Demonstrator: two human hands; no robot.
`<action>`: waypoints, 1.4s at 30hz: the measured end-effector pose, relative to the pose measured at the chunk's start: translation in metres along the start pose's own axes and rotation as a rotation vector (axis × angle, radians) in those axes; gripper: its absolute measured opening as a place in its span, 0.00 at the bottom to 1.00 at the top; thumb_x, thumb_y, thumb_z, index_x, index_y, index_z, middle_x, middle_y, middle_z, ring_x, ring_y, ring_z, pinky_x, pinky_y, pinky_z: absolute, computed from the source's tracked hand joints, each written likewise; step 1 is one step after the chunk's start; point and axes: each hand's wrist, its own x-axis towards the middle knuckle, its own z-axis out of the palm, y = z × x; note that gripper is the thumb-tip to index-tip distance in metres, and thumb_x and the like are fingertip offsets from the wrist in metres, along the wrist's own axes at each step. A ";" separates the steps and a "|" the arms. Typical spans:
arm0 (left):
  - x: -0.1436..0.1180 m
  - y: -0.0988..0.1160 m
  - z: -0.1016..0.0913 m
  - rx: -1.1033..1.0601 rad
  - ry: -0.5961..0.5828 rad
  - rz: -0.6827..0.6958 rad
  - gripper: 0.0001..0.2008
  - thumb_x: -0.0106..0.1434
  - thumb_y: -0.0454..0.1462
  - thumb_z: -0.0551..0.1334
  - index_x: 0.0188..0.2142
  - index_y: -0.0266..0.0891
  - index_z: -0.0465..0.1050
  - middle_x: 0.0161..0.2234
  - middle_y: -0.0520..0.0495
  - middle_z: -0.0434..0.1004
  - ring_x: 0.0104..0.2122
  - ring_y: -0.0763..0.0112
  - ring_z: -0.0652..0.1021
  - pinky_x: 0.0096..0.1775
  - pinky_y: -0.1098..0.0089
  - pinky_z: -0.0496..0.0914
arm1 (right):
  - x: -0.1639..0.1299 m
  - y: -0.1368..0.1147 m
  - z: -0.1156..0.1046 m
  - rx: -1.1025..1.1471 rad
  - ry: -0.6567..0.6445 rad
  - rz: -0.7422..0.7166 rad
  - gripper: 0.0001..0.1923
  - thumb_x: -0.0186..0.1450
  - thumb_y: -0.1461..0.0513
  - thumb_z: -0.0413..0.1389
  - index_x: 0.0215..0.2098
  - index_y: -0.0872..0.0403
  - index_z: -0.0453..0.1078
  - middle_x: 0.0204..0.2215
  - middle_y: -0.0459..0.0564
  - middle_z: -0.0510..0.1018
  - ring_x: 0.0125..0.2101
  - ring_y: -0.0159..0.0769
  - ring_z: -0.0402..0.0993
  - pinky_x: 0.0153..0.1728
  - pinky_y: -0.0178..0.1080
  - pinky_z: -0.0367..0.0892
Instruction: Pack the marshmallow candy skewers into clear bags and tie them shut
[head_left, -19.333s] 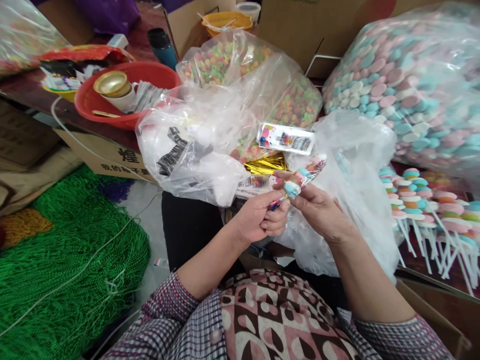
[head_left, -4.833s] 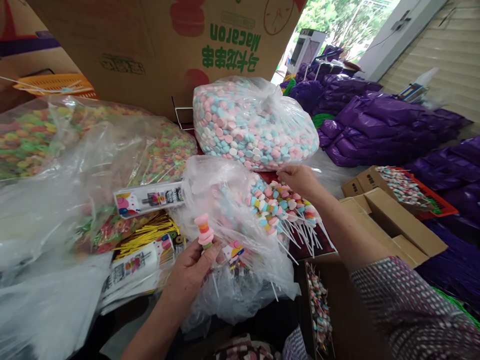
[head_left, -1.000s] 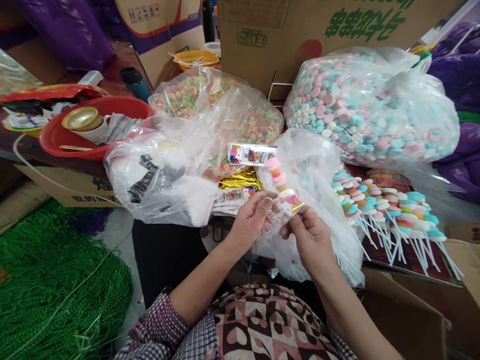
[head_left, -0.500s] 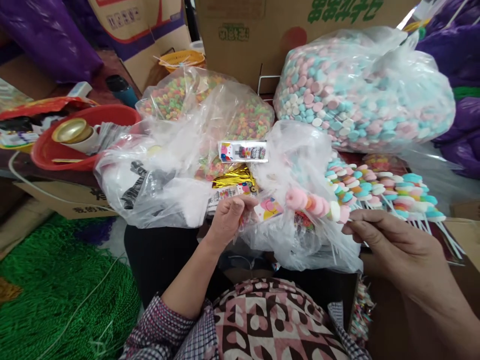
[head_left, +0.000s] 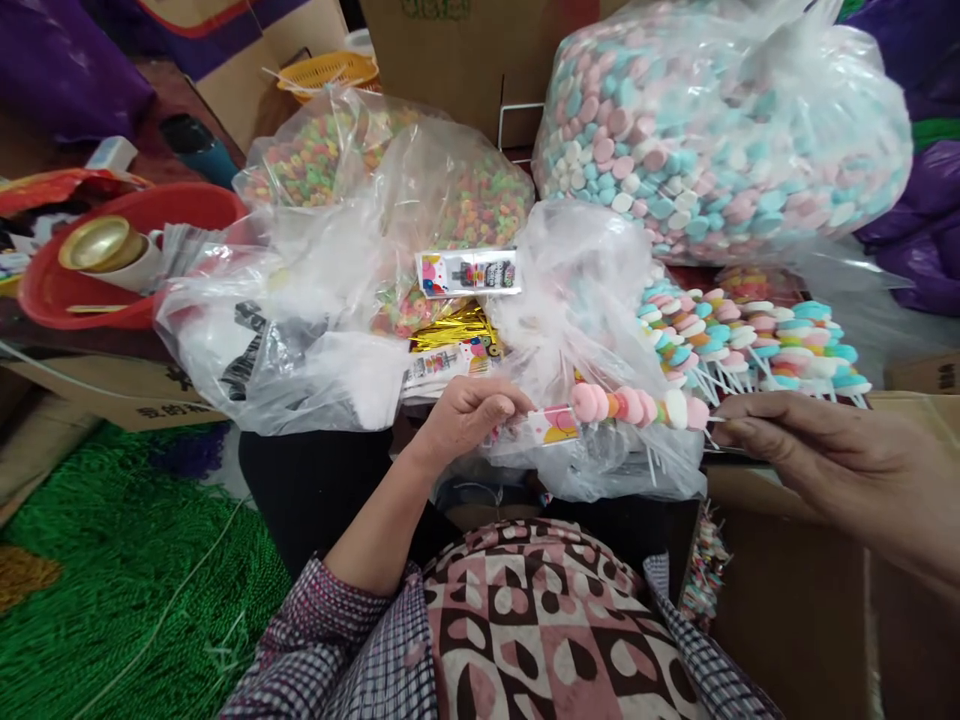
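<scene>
Biggest thing here is the huge clear bag of pastel candy discs (head_left: 720,120) up top right, all pink, blue and white. Left of it sit two more clear bags of small bright ring candies (head_left: 450,200), and a floppy plastic bag with black print (head_left: 262,350) slumps in front of those. Down on the floor at lower left there's a big heap of green cord (head_left: 135,580). A red basin (head_left: 127,260) sits on the surface at far left with a gold-lidded cup (head_left: 101,245) inside it.

Under the big bag, a row of finished candy skewers (head_left: 750,335) lies fanned out, white sticks pointing toward the person. Near the middle there's a printed label card (head_left: 469,272) lying on the bags, with a bundle of gold twist ties (head_left: 454,328) just below it.

The candy skewer (head_left: 637,407) is held level between both hands, over the person's lap and in front of a crumpled clear bag. The right hand (head_left: 810,450) pinches the stick end, fingers closed on it. The left hand (head_left: 469,415) is closed on a small clear wrapper (head_left: 551,425) with colourful print, which is at the skewer's tip.
</scene>
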 end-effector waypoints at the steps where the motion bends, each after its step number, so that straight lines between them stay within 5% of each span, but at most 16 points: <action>1: -0.001 0.000 0.001 -0.007 0.019 -0.012 0.31 0.59 0.62 0.58 0.29 0.36 0.82 0.21 0.46 0.75 0.19 0.75 0.69 0.22 0.73 0.61 | -0.001 0.000 0.002 0.023 -0.012 0.006 0.22 0.63 0.41 0.55 0.31 0.48 0.78 0.26 0.49 0.84 0.25 0.37 0.79 0.26 0.36 0.73; 6: -0.004 -0.002 0.001 -0.069 0.099 -0.033 0.33 0.58 0.64 0.58 0.27 0.36 0.81 0.21 0.46 0.75 0.19 0.75 0.69 0.23 0.72 0.61 | -0.006 0.001 0.012 0.171 -0.072 0.032 0.22 0.63 0.42 0.56 0.29 0.49 0.78 0.25 0.48 0.82 0.23 0.35 0.78 0.25 0.34 0.72; 16: -0.002 -0.004 -0.002 0.026 -0.037 -0.015 0.26 0.62 0.57 0.59 0.31 0.38 0.82 0.22 0.47 0.76 0.20 0.75 0.69 0.23 0.73 0.61 | -0.003 0.008 0.005 0.089 -0.076 -0.009 0.23 0.63 0.40 0.56 0.30 0.47 0.79 0.28 0.49 0.84 0.26 0.35 0.79 0.28 0.35 0.74; 21: 0.002 0.002 0.000 0.061 -0.014 -0.050 0.24 0.60 0.57 0.61 0.29 0.39 0.82 0.23 0.47 0.78 0.20 0.74 0.72 0.24 0.72 0.64 | -0.002 0.008 0.014 0.097 -0.106 0.042 0.25 0.62 0.39 0.55 0.30 0.49 0.77 0.27 0.49 0.82 0.27 0.37 0.78 0.28 0.36 0.72; 32: 0.004 0.005 -0.001 0.397 -0.172 0.147 0.15 0.52 0.50 0.71 0.31 0.42 0.82 0.24 0.49 0.80 0.24 0.72 0.75 0.29 0.71 0.66 | -0.005 0.036 0.015 0.071 -0.231 0.059 0.24 0.63 0.40 0.54 0.35 0.48 0.80 0.30 0.51 0.83 0.30 0.39 0.79 0.30 0.38 0.73; 37: 0.008 0.009 -0.006 0.410 -0.079 0.184 0.15 0.54 0.51 0.70 0.28 0.41 0.81 0.21 0.50 0.77 0.21 0.74 0.72 0.27 0.72 0.65 | -0.001 0.037 0.016 0.081 -0.365 -0.029 0.24 0.65 0.41 0.51 0.35 0.48 0.79 0.28 0.49 0.83 0.26 0.36 0.78 0.25 0.36 0.71; 42: 0.013 0.013 -0.005 0.407 0.032 0.255 0.16 0.60 0.49 0.66 0.25 0.40 0.80 0.21 0.49 0.78 0.21 0.74 0.73 0.27 0.72 0.66 | 0.000 0.029 0.020 0.072 -0.356 -0.009 0.28 0.67 0.40 0.48 0.33 0.51 0.77 0.27 0.49 0.81 0.24 0.34 0.75 0.23 0.35 0.68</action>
